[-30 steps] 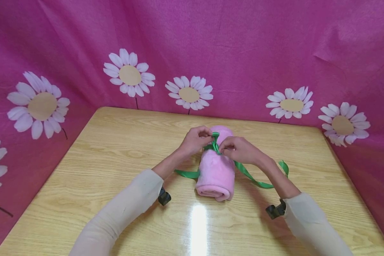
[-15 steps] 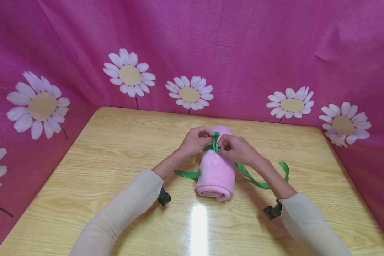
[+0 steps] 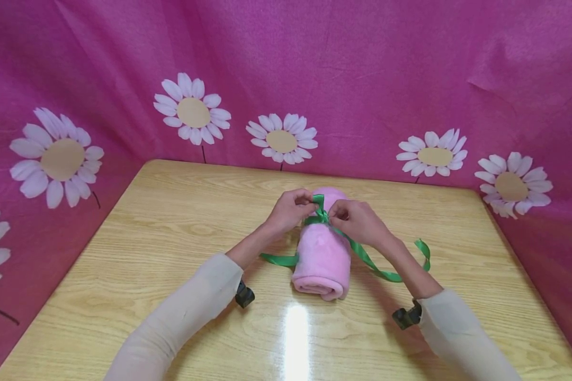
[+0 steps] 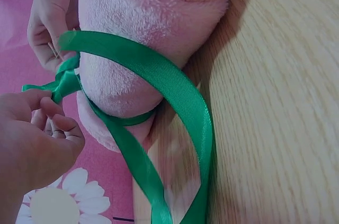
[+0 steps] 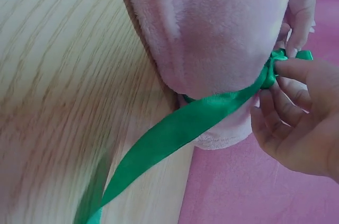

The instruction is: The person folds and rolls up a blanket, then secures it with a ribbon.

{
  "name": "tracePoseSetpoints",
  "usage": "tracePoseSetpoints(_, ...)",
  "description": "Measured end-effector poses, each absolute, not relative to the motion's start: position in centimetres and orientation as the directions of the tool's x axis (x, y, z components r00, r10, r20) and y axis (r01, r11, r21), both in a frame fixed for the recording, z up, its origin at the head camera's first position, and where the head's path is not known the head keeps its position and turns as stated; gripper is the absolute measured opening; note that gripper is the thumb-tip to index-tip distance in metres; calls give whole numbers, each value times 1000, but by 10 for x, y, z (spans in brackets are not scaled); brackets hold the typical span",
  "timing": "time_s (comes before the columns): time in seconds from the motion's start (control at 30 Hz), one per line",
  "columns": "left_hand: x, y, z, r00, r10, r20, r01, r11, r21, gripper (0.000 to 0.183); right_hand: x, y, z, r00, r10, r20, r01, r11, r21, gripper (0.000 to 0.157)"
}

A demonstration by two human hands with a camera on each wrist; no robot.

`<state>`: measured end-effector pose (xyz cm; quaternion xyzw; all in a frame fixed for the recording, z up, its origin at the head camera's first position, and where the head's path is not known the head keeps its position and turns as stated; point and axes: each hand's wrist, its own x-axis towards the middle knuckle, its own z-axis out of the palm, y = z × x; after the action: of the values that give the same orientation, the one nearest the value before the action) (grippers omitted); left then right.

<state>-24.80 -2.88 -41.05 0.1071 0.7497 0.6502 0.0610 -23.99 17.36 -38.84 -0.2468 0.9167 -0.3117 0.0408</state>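
A rolled pink plush blanket (image 3: 321, 254) lies lengthwise on the table, cinched near its far part by a green satin ribbon (image 3: 372, 267). On its top, the ribbon gathers into a knot (image 4: 64, 83). My left hand (image 3: 289, 211) pinches a short ribbon loop (image 3: 319, 201) standing up from that knot, thumb against fingertips. From the other side my right hand (image 3: 357, 222) pinches the ribbon right at the knot, its other fingers curled beneath, as the right wrist view shows. Long ribbon tails trail down both sides of the roll.
The wooden table (image 3: 195, 211) has a glare streak near its front. Behind it and along both sides hangs a magenta cloth (image 3: 362, 79) printed with white daisies. Small black cameras sit at the left sleeve cuff (image 3: 226, 270) and right sleeve cuff (image 3: 440, 301).
My right hand has shifted slightly up and away from the knot, baring more of the ribbon there. The loop in my left hand stands a little further left.
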Motion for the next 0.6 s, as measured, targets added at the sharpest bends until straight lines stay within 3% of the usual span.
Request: tracePoseSetpoints(0.6, -246, -33, -408, -969, 246, 38, 85, 186, 979, 8, -244, 188, -389, -951, -293, 100, -270, 628, -730, 8)
